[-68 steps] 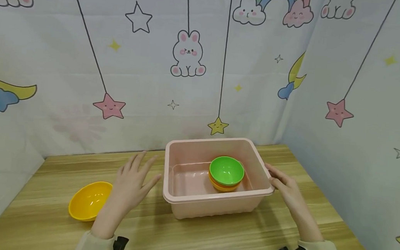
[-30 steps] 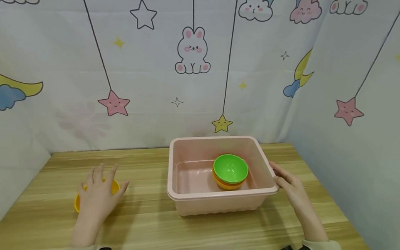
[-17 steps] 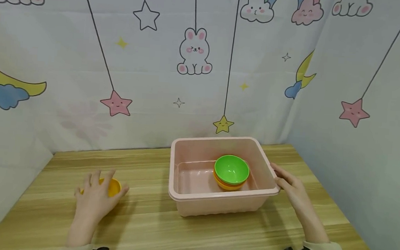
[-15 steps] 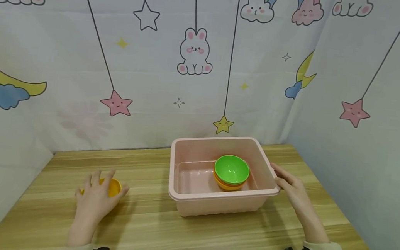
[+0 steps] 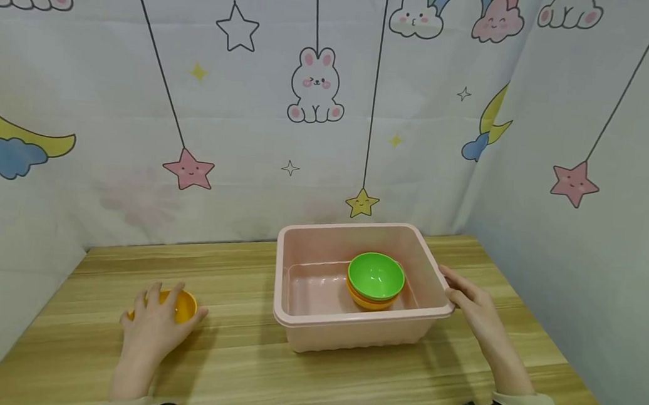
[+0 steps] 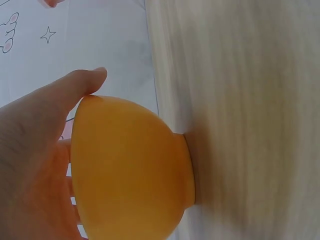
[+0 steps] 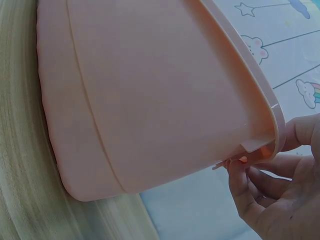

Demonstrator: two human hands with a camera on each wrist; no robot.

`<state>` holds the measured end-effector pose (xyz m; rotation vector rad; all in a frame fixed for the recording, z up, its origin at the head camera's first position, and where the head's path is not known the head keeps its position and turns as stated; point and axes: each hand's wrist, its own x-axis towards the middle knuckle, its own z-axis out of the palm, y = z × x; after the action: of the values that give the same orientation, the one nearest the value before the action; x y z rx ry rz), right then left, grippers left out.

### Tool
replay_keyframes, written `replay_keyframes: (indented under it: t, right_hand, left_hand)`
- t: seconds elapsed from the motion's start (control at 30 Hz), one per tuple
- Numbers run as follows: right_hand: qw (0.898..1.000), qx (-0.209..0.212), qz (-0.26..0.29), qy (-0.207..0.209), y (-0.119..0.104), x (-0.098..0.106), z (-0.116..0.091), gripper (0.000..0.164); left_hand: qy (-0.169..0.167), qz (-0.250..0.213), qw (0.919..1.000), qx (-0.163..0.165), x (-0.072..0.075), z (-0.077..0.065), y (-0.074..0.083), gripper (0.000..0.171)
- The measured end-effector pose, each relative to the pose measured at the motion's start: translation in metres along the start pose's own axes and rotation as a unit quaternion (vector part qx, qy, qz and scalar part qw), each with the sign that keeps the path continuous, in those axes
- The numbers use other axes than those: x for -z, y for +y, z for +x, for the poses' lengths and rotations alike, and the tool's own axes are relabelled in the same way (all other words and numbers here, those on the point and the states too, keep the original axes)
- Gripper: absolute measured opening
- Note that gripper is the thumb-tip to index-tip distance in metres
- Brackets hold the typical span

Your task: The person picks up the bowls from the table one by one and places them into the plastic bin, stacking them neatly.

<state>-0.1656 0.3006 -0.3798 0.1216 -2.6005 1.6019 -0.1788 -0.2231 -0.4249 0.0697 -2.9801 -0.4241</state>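
Note:
On the left of the table a yellow bowl [image 5: 185, 307] sits upright, partly covered by my left hand [image 5: 152, 328]. The left hand spans the bowl from above, its thumb at the right side of the rim and its fingers spread over the far and left side. In the left wrist view the bowl [image 6: 130, 165] has its foot on the table and the thumb touches the rim. My right hand [image 5: 475, 307] grips the right rim of a pink plastic basin [image 5: 360, 337]; the right wrist view shows its fingers curled under the rim.
Inside the basin, toward its right, stands a stack of bowls with a green bowl [image 5: 376, 276] on top and orange-yellow ones below. The wooden table [image 5: 244, 385] is bounded by a printed cloth backdrop [image 5: 239, 127] behind and at both sides.
My left hand has moved left from beside the basin to the yellow bowl, and its fingers have closed in on the rim. The right hand and the basin have stayed in place.

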Motion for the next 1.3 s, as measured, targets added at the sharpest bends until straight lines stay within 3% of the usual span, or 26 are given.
replay_keyframes:
  t: [0.43, 0.7, 1.3]
  right_hand:
    - [1.0, 0.007, 0.014, 0.001, -0.003, -0.0021, 0.002, 0.048]
    - [1.0, 0.001, 0.014, -0.003, -0.0042, -0.0012, 0.0033, 0.049]
    - [1.0, -0.003, 0.013, -0.004, -0.0051, -0.0004, 0.0011, 0.049]
  left_hand:
    - [-0.007, -0.008, 0.9999, 0.009, 0.0057, -0.0008, -0.0038, 0.084]
    - [-0.036, -0.005, 0.9993, 0.007, 0.0094, 0.0008, -0.0078, 0.089]
    - [-0.039, -0.011, 0.9991, 0.011, 0.0089, 0.0036, -0.0072, 0.088]
